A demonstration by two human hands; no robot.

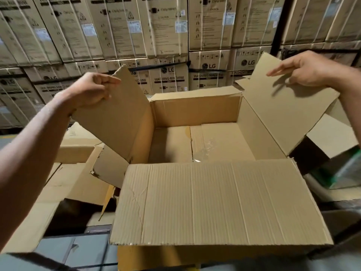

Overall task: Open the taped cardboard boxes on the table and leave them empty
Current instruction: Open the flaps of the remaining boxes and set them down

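At the far left I see flattened and opened cardboard boxes (58, 184) lying on a grey surface, one of them showing a dark interior. Above them my view picks up the left hand (93, 90), its fingers curled around the top edge of the left flap (115, 118), thumb on the near side, holding that flap nearly upright. In the middle sits the task's cardboard box (195, 112), open at the top. I can see down to its floor, where two bottom flaps meet at a seam with a strip of clear tape (205, 147) crinkled over it; nothing else shows inside. The near flap (214, 204) is folded out toward me and lies almost flat, its corrugated ribs visible. The far flap (195, 94) leans away behind the opening. To the right, the right flap (283, 106) is spread outward, and the right hand (304, 71) rests on its upper edge with fingers straight and extended, not gripping. Behind everything stands a wall of stacked washing machine cartons (172, 55).
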